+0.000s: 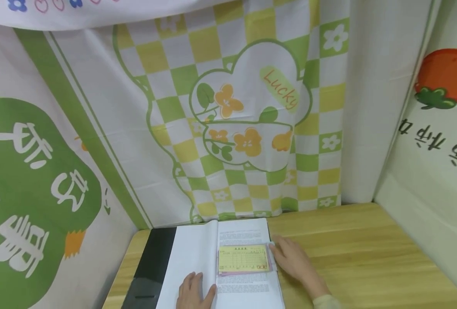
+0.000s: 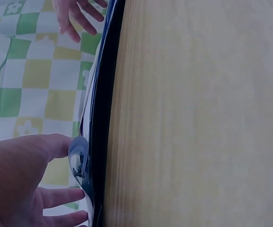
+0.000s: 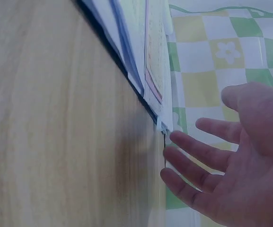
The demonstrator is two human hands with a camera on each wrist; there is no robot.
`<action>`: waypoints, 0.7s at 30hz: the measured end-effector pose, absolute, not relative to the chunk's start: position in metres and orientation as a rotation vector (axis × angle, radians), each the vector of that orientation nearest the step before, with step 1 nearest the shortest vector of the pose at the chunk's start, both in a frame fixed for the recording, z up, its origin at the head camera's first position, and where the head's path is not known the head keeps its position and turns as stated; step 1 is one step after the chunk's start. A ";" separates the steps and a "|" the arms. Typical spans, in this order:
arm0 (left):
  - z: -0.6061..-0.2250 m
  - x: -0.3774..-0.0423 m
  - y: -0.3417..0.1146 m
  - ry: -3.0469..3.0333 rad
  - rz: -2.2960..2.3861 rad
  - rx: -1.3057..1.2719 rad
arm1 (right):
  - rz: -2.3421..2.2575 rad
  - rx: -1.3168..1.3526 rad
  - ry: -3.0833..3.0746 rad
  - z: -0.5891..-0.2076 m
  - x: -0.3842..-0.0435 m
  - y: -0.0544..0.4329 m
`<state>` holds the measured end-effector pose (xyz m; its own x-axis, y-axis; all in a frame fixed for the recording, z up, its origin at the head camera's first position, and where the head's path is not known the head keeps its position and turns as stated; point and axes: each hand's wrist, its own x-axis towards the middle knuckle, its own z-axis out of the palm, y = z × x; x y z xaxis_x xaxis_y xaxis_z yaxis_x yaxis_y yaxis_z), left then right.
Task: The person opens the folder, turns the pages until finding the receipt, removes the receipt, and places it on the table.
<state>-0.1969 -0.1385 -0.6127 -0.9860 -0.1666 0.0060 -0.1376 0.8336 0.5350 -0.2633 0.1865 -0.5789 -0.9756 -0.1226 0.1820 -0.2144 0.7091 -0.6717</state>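
A stack of printed sheets in a black folder (image 1: pixel 147 266) lies spread on the table, with a blank white left page (image 1: pixel 189 244) and a printed right page (image 1: pixel 247 289). Across the right page sits a yellow printed form (image 1: pixel 243 259) with pink and white sheets showing under its edges. My left hand (image 1: pixel 192 293) rests on the left page beside the middle fold, fingers spread. At the right edge of the form is my right hand (image 1: pixel 295 261); in the right wrist view its fingers (image 3: pixel 198 175) are loosely extended with nothing gripped.
The wooden table (image 1: pixel 348 249) extends to the right of the folder. A green and yellow checked cloth (image 1: pixel 243 189) hangs behind its far edge. White printed cloth walls (image 1: pixel 425 193) stand on both sides.
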 end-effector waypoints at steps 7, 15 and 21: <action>-0.612 -0.197 -0.137 -2.954 -0.861 0.243 | 1.272 0.180 -2.746 -0.575 -0.269 0.185; -0.607 -0.197 -0.136 -2.972 -0.854 0.240 | 1.443 0.135 -2.752 -0.575 -0.277 0.181; -0.603 -0.196 -0.135 -2.999 -0.852 0.269 | 1.537 0.106 -2.762 -0.580 -0.282 0.176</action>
